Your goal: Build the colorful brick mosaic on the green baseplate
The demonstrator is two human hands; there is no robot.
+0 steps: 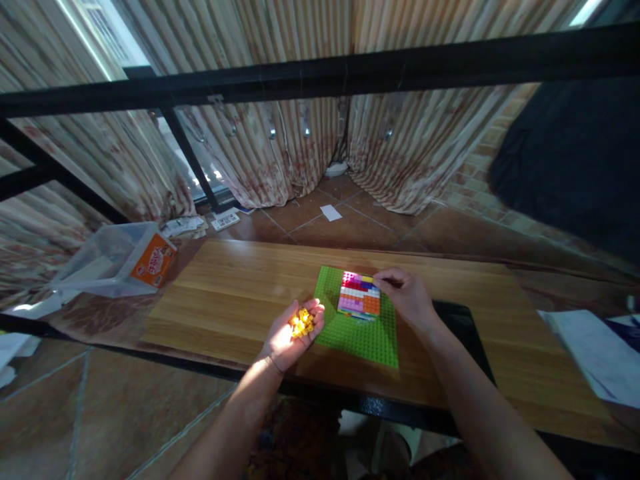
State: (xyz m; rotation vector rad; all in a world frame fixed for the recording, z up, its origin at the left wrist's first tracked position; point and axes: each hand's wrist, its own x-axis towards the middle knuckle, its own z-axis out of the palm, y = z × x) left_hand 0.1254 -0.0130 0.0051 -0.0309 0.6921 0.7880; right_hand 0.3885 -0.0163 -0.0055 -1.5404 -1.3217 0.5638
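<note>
My left hand (287, 339) is cupped with the palm up, holding a small heap of yellow toy bricks (302, 323) in bright sunlight. To its right, a green studded baseplate (357, 343) lies on the wooden table. A low, multicoloured block of toy bricks (359, 297) is built on the plate, with pink, red, white, orange, blue and yellow pieces on top. My right hand (404, 293) reaches to the far right corner of this block, thumb and fingers pinched together beside a yellow piece. Whatever is between those fingertips is too small to make out.
A dark flat tablet-like object (465, 333) lies under my right forearm on the wooden table (235, 293). Left of the table stands a clear plastic bin (115, 257) with an orange label. Papers (595, 353) lie at the right. A black bar (320, 77) crosses before the curtains.
</note>
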